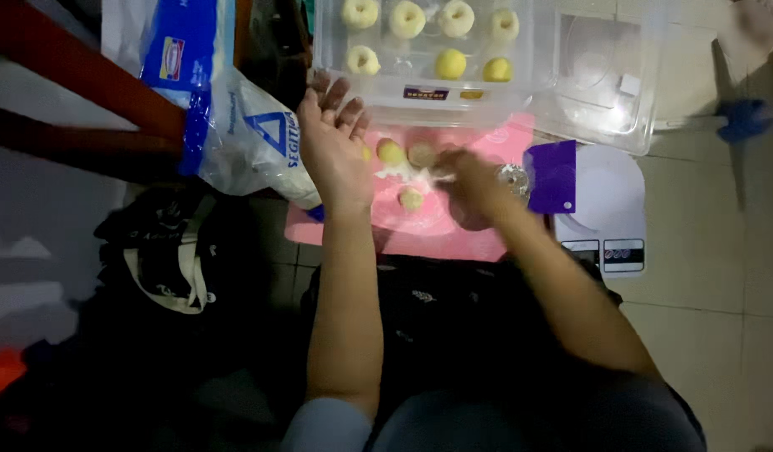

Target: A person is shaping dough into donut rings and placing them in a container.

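Left hand [334, 142] lies open, palm up; right hand [470, 180], blurred, grip unclear, should dust dough balls [412, 199] lightly on the pink mat [420, 238]

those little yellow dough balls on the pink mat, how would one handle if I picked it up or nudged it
A dough ball on the pink mat looks rounded, so a nudge would probably roll it. It seems soft and likely dents under fingers. The white powder dusted nearby suggests it may otherwise stick.

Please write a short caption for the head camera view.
Left hand open, right hand among dough balls on a pink mat.
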